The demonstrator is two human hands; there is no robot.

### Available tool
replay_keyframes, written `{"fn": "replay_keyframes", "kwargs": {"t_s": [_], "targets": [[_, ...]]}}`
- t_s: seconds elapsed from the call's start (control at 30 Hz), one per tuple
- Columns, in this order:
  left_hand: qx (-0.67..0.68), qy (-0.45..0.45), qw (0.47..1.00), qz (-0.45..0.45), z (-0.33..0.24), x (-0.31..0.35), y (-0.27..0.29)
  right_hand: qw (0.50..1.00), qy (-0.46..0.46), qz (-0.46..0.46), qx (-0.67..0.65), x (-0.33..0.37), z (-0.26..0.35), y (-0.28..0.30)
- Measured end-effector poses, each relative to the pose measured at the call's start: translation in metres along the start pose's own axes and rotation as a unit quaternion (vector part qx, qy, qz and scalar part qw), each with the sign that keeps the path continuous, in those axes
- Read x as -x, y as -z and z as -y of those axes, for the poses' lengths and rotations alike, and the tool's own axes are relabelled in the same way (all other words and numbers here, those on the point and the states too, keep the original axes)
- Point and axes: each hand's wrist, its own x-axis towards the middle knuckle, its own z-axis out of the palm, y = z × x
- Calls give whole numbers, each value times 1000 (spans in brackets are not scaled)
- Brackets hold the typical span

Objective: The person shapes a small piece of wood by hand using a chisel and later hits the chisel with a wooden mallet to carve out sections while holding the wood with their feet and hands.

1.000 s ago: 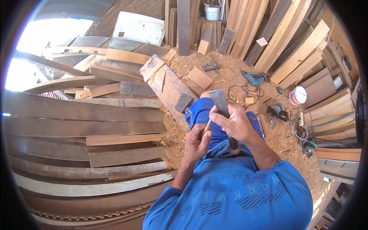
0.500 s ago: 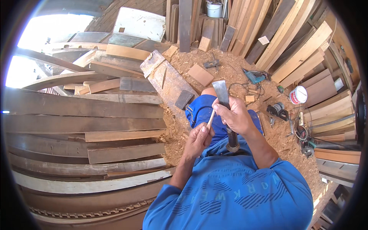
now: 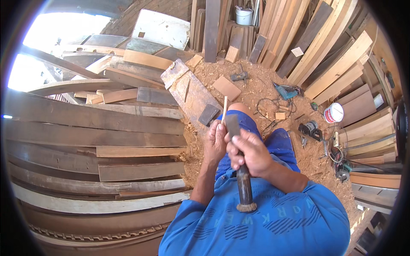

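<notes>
A thin pale wooden stick point(image 3: 225, 110) stands nearly upright between the thumb and fingers of my left hand point(image 3: 215, 141). Close beside it on the right, my right hand point(image 3: 249, 154) grips a broad chisel point(image 3: 245, 187). The chisel's flat metal blade points away from me, near the stick's lower part; whether they touch I cannot tell. Its dark round handle runs back toward my blue shirt and ends in a worn, frayed butt. My fingers cover the lower blade and the upper handle. Both hands are above my lap, over blue shorts.
A worn plank point(image 3: 192, 91) with a dark block point(image 3: 209, 114) lies ahead on shavings. Long boards point(image 3: 94, 138) are stacked left; more timber point(image 3: 333, 59) leans at the right. Farther right are a teal power tool point(image 3: 285, 91), cables, a white bucket point(image 3: 333, 113) and another power tool point(image 3: 310, 129).
The stick has swung from pointing under the chisel to nearly upright. My right hand and the chisel have come down and left, with the chisel's butt closer to my chest.
</notes>
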Motion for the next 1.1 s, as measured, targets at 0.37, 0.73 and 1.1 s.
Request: {"fn": "replay_keyframes", "kwargs": {"t_s": [0.37, 0.73, 1.1], "targets": [[-258, -202, 944, 26, -41, 18, -3, 999, 4, 25, 41, 18, -2, -11], [225, 150, 956, 118, -4, 61, 13, 960, 174, -67, 208, 11, 30, 17], [137, 127, 970, 158, -16, 43, -10, 936, 189, -57, 292, -10, 32, 32]]}}
